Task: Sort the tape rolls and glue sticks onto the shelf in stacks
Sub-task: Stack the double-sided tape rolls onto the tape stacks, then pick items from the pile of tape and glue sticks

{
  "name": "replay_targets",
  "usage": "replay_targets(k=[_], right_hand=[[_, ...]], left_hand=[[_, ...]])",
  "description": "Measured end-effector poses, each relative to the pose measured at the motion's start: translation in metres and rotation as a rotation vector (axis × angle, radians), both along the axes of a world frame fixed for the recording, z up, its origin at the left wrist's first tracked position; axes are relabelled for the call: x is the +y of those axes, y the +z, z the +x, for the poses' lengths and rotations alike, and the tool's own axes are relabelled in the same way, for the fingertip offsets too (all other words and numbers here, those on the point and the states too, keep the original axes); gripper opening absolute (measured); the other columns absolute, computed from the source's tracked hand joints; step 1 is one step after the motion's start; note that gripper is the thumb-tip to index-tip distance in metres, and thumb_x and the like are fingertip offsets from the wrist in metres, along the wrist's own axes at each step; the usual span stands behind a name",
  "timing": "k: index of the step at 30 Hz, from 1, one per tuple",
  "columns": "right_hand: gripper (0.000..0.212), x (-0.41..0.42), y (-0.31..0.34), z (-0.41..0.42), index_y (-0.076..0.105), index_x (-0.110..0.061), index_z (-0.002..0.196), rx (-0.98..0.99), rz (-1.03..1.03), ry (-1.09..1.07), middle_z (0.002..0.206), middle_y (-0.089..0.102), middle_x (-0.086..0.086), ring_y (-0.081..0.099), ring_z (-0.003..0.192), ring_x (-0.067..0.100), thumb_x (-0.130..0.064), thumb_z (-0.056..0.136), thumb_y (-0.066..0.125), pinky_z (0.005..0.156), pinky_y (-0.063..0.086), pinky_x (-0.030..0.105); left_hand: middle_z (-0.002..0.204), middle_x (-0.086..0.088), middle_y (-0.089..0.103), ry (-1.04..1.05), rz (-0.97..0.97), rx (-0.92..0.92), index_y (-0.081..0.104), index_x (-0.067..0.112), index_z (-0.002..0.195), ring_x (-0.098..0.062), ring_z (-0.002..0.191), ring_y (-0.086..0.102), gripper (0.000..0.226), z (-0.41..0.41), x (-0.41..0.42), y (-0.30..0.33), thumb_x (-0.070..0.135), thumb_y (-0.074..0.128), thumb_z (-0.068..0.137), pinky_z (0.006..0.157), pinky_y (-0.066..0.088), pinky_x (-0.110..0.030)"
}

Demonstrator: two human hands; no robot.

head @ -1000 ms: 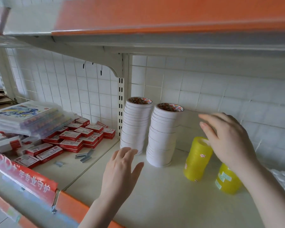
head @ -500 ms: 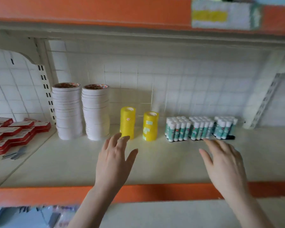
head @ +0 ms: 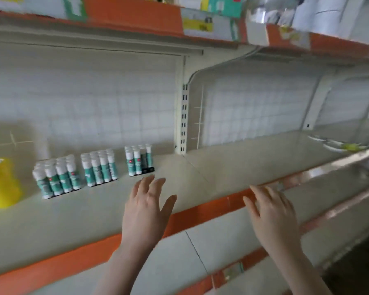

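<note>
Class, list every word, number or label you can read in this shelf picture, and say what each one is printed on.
None can be read.
Glue sticks: green labels with a small red mark, print too blurred.
Yellow tape roll: too blurred to read.
Price tags on the upper shelf edge: yellow and white, text blurred.
Boxes above: print unreadable.

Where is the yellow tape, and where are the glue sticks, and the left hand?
yellow tape (head: pixel 3 184): head view, its side.
glue sticks (head: pixel 99 170): head view, middle group's labels.
left hand (head: pixel 145 211): head view, its back.
</note>
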State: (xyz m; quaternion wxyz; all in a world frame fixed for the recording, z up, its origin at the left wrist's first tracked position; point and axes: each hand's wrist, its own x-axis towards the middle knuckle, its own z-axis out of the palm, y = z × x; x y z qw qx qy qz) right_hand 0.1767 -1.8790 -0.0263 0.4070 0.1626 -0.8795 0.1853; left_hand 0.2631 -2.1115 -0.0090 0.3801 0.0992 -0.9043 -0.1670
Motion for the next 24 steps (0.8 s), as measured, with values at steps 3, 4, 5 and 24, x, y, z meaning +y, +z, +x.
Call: replay_targets(k=[3, 4, 5, 24], right_hand=[[0.03, 0.067, 0.004, -0.036, 0.069, -0.008, 0.1, 0.021, 0.019, -0.037, 0.092, 0.068, 0.012, 0.064, 0.08, 0.034, -0.028, 0.084, 0.055, 0.068, 0.052, 0.041], [0.024, 0.088, 0.006, -0.049, 0.069, -0.007, 0.101, 0.022, 0.019, -0.049, 0.092, 0.068, 0.012, 0.064, 0.08, 0.034, -0.022, 0.084, 0.061, 0.069, 0.052, 0.042], [0.022, 0.107, 0.007, -0.061, 0.069, -0.007, 0.101, 0.005, 0.018, -0.061, 0.092, 0.068, 0.013, 0.064, 0.081, 0.035, -0.017, 0.082, 0.068, 0.069, 0.052, 0.043], [0.023, 0.362, 0.001, -0.348, 0.065, -0.01, 0.102, -0.088, -0.022, -0.169, 0.095, 0.066, 0.006, 0.063, 0.085, 0.023, -0.024, 0.087, 0.055, 0.072, 0.054, 0.041]], left_hand=[[0.116, -0.012, 0.061, -0.062, 0.002, -0.004, 0.064, 0.012, 0.109, -0.033, 0.108, 0.057, 0.038, -0.053, 0.067, -0.002, 0.034, 0.069, 0.079, 0.08, 0.051, -0.04], [0.117, -0.012, 0.061, -0.079, 0.011, -0.011, 0.064, 0.012, 0.11, -0.034, 0.108, 0.057, 0.038, -0.069, 0.087, -0.002, 0.032, 0.071, 0.079, 0.081, 0.05, -0.041], [0.118, -0.013, 0.06, -0.092, 0.027, -0.025, 0.064, 0.011, 0.111, -0.034, 0.109, 0.056, 0.039, -0.085, 0.106, -0.002, 0.03, 0.073, 0.078, 0.083, 0.049, -0.041], [0.13, -0.006, 0.053, -0.259, 0.055, -0.044, 0.058, 0.015, 0.122, -0.026, 0.121, 0.046, 0.044, -0.39, 0.355, 0.002, 0.035, 0.064, 0.083, 0.092, 0.044, -0.038]])
